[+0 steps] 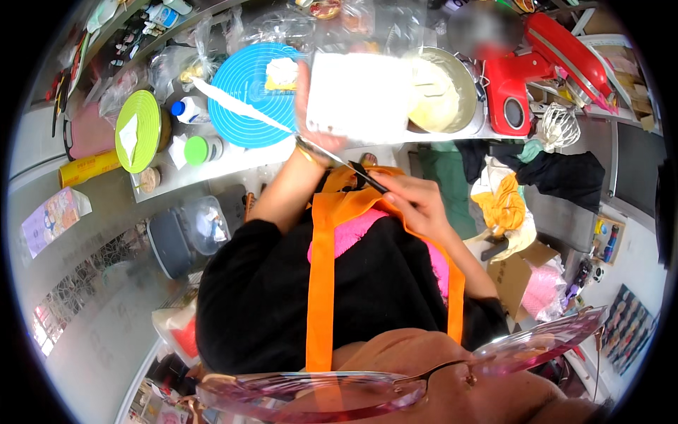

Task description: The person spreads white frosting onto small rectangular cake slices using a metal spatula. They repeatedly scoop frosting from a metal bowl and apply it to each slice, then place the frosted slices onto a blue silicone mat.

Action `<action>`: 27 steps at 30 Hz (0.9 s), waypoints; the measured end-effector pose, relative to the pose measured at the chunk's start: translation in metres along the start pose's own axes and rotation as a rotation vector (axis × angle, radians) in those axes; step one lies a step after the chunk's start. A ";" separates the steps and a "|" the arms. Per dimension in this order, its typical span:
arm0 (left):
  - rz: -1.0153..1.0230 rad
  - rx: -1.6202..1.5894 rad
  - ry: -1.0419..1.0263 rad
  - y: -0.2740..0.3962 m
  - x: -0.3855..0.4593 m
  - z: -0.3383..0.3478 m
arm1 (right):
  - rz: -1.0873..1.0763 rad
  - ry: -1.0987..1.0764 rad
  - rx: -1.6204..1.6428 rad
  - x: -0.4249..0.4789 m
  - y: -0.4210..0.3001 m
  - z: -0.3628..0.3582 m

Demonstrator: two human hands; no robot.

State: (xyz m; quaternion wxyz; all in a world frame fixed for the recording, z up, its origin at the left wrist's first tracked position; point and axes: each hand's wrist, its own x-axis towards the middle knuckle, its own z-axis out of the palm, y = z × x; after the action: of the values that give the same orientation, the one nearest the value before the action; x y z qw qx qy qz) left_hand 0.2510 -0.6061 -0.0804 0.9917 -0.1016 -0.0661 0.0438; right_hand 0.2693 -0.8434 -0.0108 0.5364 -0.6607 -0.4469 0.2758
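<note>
My right hand (418,199) is closed around the black handle of a long spatula or knife (241,107), whose blade is coated in white cream and points to the upper left. My left hand (312,114) is by the left edge of a bright white rectangular thing (360,95); glare hides what it is, and whether the hand touches it I cannot tell. A small yellow cake piece with white cream (282,74) sits on a blue ringed turntable or mat (254,95), left of that hand. To the right, a metal mixing bowl (466,95) contains pale cream.
A red stand mixer (508,95) stands right of the bowl, beside a wire whisk attachment (560,126). At the left are a green turntable (139,132), a green-capped jar (197,150), a blue-capped bottle (189,109) and a yellow roll box (89,167). Plastic bags (280,29) lie along the back.
</note>
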 end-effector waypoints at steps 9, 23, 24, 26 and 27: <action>0.077 -0.028 0.098 -0.004 -0.011 -0.006 | -0.175 -0.062 0.039 0.001 -0.011 -0.008; 0.810 0.463 0.084 0.222 -0.164 -0.056 | 0.440 0.177 0.271 0.043 0.044 0.007; 0.824 0.467 0.137 0.236 -0.175 -0.068 | 0.346 0.179 0.235 0.060 0.060 0.015; 0.853 0.495 0.255 0.248 -0.179 -0.075 | 0.306 0.217 0.217 0.103 0.082 0.028; 0.875 0.517 0.321 0.246 -0.179 -0.074 | 0.360 0.246 0.231 0.128 0.089 0.030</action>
State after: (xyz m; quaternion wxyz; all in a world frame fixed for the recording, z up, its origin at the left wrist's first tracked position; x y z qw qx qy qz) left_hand 0.0666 -0.3988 -0.2253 0.8711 0.1225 0.1478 0.4520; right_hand 0.3279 -0.7182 -0.0895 0.6011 -0.6924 -0.2187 0.3336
